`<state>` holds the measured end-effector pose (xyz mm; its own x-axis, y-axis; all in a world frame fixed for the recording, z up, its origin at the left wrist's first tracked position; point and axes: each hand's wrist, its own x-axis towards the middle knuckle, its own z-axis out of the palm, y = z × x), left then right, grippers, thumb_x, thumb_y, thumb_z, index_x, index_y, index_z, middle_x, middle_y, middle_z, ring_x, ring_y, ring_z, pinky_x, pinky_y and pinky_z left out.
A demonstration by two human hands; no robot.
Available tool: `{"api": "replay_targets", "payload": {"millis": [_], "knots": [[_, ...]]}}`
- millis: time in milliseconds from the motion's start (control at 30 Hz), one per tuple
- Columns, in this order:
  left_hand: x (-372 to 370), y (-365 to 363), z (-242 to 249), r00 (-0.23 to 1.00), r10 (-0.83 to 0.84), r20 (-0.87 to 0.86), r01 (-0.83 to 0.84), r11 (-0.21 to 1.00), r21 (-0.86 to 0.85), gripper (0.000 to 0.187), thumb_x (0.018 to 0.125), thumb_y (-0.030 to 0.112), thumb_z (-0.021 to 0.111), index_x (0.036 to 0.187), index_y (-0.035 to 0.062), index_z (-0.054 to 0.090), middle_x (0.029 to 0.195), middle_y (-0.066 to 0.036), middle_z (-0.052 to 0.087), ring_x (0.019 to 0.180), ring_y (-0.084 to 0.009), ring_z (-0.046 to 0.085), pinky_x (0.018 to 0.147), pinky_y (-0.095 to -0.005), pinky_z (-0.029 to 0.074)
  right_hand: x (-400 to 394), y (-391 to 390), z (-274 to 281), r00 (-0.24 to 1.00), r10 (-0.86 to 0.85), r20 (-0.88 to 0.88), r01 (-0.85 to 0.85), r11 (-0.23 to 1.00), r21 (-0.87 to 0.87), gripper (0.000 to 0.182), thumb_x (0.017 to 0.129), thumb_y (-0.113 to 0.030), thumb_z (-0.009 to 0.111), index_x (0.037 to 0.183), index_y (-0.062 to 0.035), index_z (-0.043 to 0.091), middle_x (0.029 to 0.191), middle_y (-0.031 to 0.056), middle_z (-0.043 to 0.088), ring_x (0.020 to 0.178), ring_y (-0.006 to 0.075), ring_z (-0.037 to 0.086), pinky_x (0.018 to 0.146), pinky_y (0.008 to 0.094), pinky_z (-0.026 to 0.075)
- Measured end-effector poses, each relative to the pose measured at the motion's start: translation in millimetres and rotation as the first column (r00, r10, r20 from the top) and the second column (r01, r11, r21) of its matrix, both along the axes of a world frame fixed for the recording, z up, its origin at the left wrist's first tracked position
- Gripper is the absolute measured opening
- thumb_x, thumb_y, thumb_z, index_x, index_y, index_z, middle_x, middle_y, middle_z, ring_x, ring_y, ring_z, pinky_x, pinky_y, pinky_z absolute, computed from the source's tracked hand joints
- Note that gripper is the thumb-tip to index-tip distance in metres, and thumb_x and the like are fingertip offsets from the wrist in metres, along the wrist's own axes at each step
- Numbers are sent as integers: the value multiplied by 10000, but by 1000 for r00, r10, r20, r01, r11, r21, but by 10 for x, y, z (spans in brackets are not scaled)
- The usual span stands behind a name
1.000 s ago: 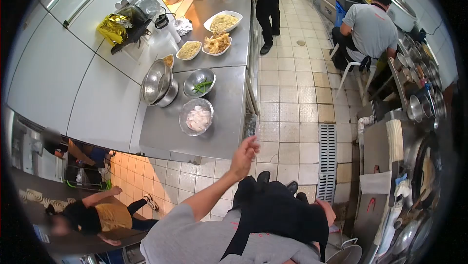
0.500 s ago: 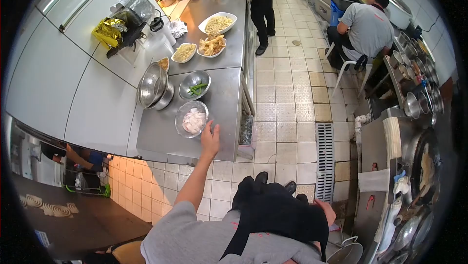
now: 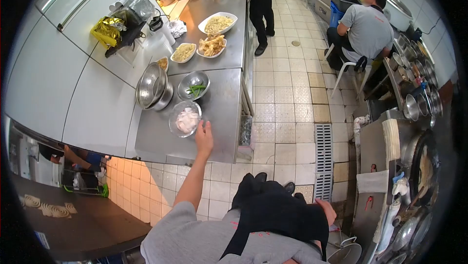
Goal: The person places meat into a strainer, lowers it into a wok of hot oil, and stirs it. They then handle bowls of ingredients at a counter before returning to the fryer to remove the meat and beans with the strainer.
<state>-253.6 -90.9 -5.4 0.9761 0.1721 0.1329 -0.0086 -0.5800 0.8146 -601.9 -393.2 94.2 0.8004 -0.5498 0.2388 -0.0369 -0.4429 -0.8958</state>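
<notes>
A clear bowl (image 3: 174, 117) with pale, whitish pieces of raw food (image 3: 187, 119) stands on the steel table. My left hand (image 3: 204, 140) is at its right side, fingers stretched out and the tips against the rim. Just behind it is a metal bowl (image 3: 184, 84) holding cut green stalks (image 3: 197, 89). Stacked steel bowls (image 3: 155, 88) stand to the left, by the wall. My right hand (image 3: 326, 211) hangs low beside the black apron (image 3: 282, 213), away from the table; its fingers are partly hidden and I see nothing held.
White dishes of food (image 3: 217, 22) line the table (image 3: 214, 142) farther back. A person in black trousers (image 3: 262, 5) stands beyond. Another person (image 3: 366, 30) sits on a white stool at the right. Woks (image 3: 423, 166) and a floor drain grate (image 3: 323, 161) are on my right.
My left hand and the clear bowl have shifted slightly left across the table together. The fingers have drawn closer together. My right hand has hardly moved.
</notes>
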Motion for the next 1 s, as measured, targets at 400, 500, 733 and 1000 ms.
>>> {"api": "replay_targets", "payload": {"millis": [400, 500, 733, 1000], "knots": [[400, 126, 43, 936, 154, -316, -292, 841, -455, 746, 881, 529, 464, 1374, 26, 218, 1189, -204, 441, 846, -235, 571, 602, -307, 484, -10, 13, -72, 1000, -15, 21, 16, 999, -52, 237, 727, -66, 582, 932, 35, 643, 725, 154, 639, 674, 225, 632, 626, 282, 479], [572, 199, -129, 938, 73, -338, -270, 766, -584, 871, 849, 587, 471, 1409, 43, 86, 1227, -250, 394, 897, -289, 566, 641, -348, 505, -8, 42, -31, 999, -31, 11, 31, 999, -40, 235, 728, -63, 581, 928, 45, 640, 721, 155, 638, 672, 227, 631, 625, 281, 477], [981, 135, -36, 892, 20, -451, -436, 300, -849, 836, 862, 550, 474, 1411, 64, 71, 1165, -259, 415, 875, -324, 571, 688, -414, 514, -23, 87, -18, 998, -65, 4, 65, 998, 7, 264, 687, 46, 547, 923, 13, 660, 738, 128, 618, 702, 193, 619, 673, 248, 476], [1511, 284, -226, 881, 50, -470, -462, 304, -833, 628, 910, 450, 442, 1332, 43, 216, 1000, -202, 493, 820, -302, 586, 678, -417, 520, -43, 110, 31, 996, -84, -21, 85, 996, 39, 220, 722, 10, 542, 908, 16, 660, 750, 135, 622, 714, 202, 620, 686, 256, 479]]}}
